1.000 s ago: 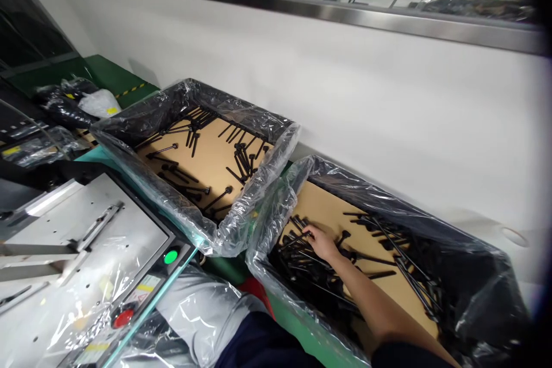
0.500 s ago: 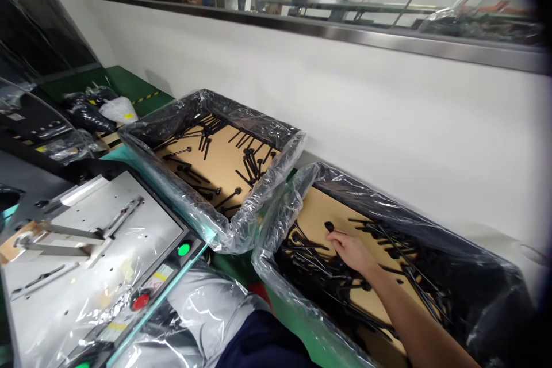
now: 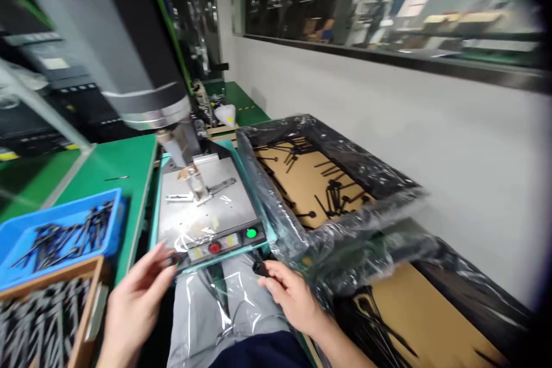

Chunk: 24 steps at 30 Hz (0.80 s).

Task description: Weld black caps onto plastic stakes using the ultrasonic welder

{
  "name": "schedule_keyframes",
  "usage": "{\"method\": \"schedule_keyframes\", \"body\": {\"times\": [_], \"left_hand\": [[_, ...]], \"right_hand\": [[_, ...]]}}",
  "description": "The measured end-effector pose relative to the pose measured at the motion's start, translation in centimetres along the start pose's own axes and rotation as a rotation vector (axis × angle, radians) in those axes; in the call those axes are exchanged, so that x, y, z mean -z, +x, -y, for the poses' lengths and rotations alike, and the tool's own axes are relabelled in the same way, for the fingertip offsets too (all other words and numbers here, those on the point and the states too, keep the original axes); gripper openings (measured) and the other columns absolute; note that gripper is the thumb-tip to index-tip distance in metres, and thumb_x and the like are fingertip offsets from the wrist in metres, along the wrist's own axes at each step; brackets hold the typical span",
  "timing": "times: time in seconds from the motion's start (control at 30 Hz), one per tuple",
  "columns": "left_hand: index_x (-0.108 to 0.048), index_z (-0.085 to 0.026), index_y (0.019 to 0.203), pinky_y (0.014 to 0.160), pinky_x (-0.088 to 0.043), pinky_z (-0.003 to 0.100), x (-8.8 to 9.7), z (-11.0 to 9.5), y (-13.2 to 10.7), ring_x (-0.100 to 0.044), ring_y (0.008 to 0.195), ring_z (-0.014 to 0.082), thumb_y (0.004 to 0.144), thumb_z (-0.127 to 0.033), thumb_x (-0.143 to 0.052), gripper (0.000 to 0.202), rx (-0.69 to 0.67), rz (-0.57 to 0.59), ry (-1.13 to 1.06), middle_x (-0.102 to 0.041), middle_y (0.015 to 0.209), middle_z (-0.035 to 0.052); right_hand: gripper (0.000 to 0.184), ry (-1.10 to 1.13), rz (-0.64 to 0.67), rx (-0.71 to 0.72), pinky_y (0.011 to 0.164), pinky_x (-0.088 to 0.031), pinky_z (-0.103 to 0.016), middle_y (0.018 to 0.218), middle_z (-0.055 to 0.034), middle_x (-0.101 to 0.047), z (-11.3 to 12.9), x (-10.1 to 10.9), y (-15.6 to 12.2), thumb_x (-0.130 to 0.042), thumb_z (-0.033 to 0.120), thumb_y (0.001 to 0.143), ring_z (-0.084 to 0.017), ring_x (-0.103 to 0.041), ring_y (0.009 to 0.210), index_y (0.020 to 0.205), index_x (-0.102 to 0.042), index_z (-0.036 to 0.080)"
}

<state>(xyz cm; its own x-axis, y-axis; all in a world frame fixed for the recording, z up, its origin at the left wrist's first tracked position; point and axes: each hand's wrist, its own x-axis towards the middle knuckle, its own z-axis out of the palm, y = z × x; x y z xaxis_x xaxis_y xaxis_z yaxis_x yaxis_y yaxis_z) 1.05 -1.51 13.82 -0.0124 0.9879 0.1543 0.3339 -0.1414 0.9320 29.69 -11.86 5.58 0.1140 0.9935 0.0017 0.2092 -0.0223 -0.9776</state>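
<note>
My right hand (image 3: 293,293) pinches a black knob-headed rod (image 3: 259,268) by its head, in front of the press base. Most of that rod's length is hidden or blurred. With thumb and fingers apart, my left hand (image 3: 140,293) hovers at the base's left front corner, by a dark-rimmed green button there. Between the hands are a red button (image 3: 214,248) and another green button (image 3: 251,233). On the metal plate (image 3: 233,213) stands a small fixture (image 3: 198,187), below the head of a large grey machine (image 3: 150,109).
Two plastic-lined boxes holding black rods are on the right, a far box (image 3: 302,190) and a near box (image 3: 422,299). To the left, a blue tray (image 3: 118,224) and a wooden box (image 3: 92,299) hold more rods. A white wall (image 3: 388,121) stands behind.
My view has swung left to the machine. My right hand has left the near box with a black knob-headed rod and come to the machine's front. My left hand has come into view.
</note>
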Motion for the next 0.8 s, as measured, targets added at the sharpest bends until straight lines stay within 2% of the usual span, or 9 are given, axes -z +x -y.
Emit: {"method": "schedule_keyframes", "body": {"times": [0.03,0.1,0.17,0.27,0.4,0.6,0.7,0.8], "left_hand": [[-0.068,-0.020,0.118,0.084,-0.058,0.040,-0.8,0.3,0.1,-0.069,0.093,0.0259,0.075,-0.045,-0.077,0.051,0.025,0.053,-0.068,-0.073,0.105,0.0095],[-0.075,-0.020,0.104,0.092,-0.054,0.040,-2.7,0.6,0.3,-0.066,0.104,0.0281,0.075,-0.041,-0.078,0.037,-0.005,0.190,-0.180,-0.072,0.110,0.0111],[-0.077,-0.020,0.095,0.090,-0.054,0.038,-4.1,0.9,0.5,-0.066,0.104,0.0269,0.075,-0.036,-0.079,0.026,0.002,0.235,-0.347,-0.072,0.107,0.0104],[-0.075,-0.021,0.090,0.088,-0.052,0.035,-5.1,1.5,0.2,-0.067,0.099,0.0235,0.072,-0.027,-0.082,0.019,0.091,0.209,-0.612,-0.073,0.103,0.0078],[-0.072,-0.019,0.087,0.089,-0.050,0.036,-5.1,2.6,-0.6,-0.067,0.098,0.0228,0.069,-0.023,-0.084,0.022,0.235,0.190,-0.795,-0.074,0.101,0.0083],[-0.067,-0.019,0.084,0.085,-0.050,0.031,-5.6,3.4,-1.1,-0.067,0.090,0.0181,0.068,-0.025,-0.084,0.024,0.320,0.174,-0.904,-0.073,0.098,0.0064],[-0.070,-0.023,0.102,0.086,-0.050,0.031,-5.6,3.8,-0.9,-0.066,0.091,0.0177,0.072,-0.029,-0.082,0.032,0.264,0.184,-0.865,-0.072,0.099,0.0051],[-0.075,-0.023,0.102,0.090,-0.049,0.033,-5.3,4.1,-0.5,-0.064,0.098,0.0197,0.079,-0.032,-0.076,0.025,0.151,0.220,-0.725,-0.071,0.104,0.0067]], "right_hand": [[0.025,0.024,0.069,0.014,0.063,-0.052,-0.025,0.087,-0.0033,-0.072,0.7,-1.7,0.8,-0.053,0.038,0.094,-0.015,-0.064,0.068,0.112,-0.063,0.024],[0.025,0.078,0.149,0.033,0.058,-0.050,-0.024,0.086,-0.0019,-0.070,1.9,-4.2,2.0,-0.052,0.038,0.095,-0.013,-0.060,0.062,0.112,-0.062,0.024],[0.024,0.128,0.190,0.034,0.057,-0.049,-0.024,0.084,-0.0010,-0.068,2.7,-5.9,2.8,-0.052,0.038,0.095,-0.013,-0.059,0.062,0.111,-0.062,0.023],[0.022,0.177,0.214,0.013,0.057,-0.049,-0.023,0.082,-0.0003,-0.066,3.6,-7.3,3.3,-0.053,0.038,0.095,-0.013,-0.059,0.062,0.110,-0.061,0.023],[0.024,0.216,0.236,-0.036,0.052,-0.049,-0.023,0.087,-0.0019,-0.067,4.2,-8.7,3.6,-0.051,0.039,0.095,-0.012,-0.059,0.061,0.111,-0.060,0.023],[0.027,0.268,0.206,-0.064,0.046,-0.046,-0.022,0.083,-0.0015,-0.066,4.5,-9.9,4.1,-0.053,0.043,0.094,-0.011,-0.055,0.054,0.109,-0.058,0.021],[0.029,0.275,0.222,-0.078,0.046,-0.046,-0.022,0.082,-0.0018,-0.065,4.8,-10.1,4.5,-0.053,0.044,0.094,-0.011,-0.054,0.053,0.108,-0.059,0.020],[0.030,0.269,0.210,-0.076,0.045,-0.046,-0.022,0.082,-0.0021,-0.066,4.9,-10.2,4.7,-0.053,0.045,0.094,-0.010,-0.055,0.053,0.109,-0.059,0.020]]}}
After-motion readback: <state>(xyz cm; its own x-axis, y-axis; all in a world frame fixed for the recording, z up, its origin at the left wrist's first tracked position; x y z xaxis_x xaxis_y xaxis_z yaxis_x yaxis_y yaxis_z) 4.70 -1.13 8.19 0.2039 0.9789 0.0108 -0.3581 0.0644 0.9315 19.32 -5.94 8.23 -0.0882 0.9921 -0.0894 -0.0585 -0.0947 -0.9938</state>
